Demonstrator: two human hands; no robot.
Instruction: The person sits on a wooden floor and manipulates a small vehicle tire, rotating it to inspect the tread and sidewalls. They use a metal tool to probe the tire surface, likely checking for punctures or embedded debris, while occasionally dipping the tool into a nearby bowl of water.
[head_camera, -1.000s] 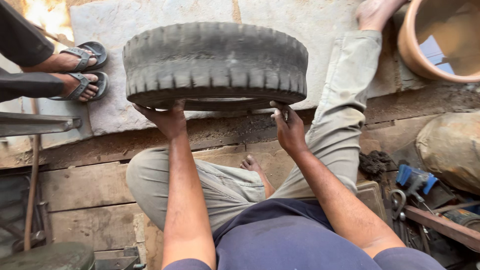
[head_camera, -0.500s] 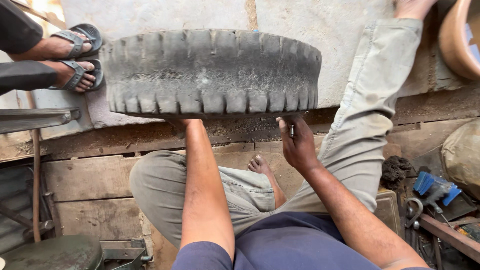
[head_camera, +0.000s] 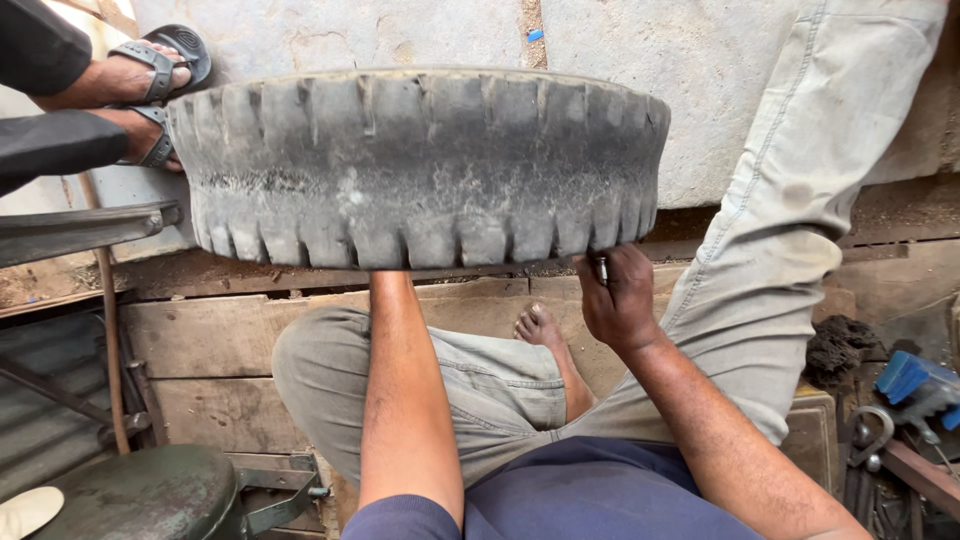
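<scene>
Tyre, a worn grey rubber one with chunky tread blocks (head_camera: 420, 165), stands on edge on the pale concrete slab (head_camera: 700, 80), just past the seated person's bent knees. The right hand (head_camera: 620, 300) is closed around a small metal tool (head_camera: 601, 270) at the tyre's lower rim. The left hand is hidden behind the tyre; I cannot tell its grip. 2 sandalled feet (head_camera: 150, 70) wait beside it.

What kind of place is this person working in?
Probably a small roadside tyre repair workshop. The person sits on rough wooden planks holding a worn tyre upright, with metal tools scattered at the right edge and a concrete slab beyond.
</scene>
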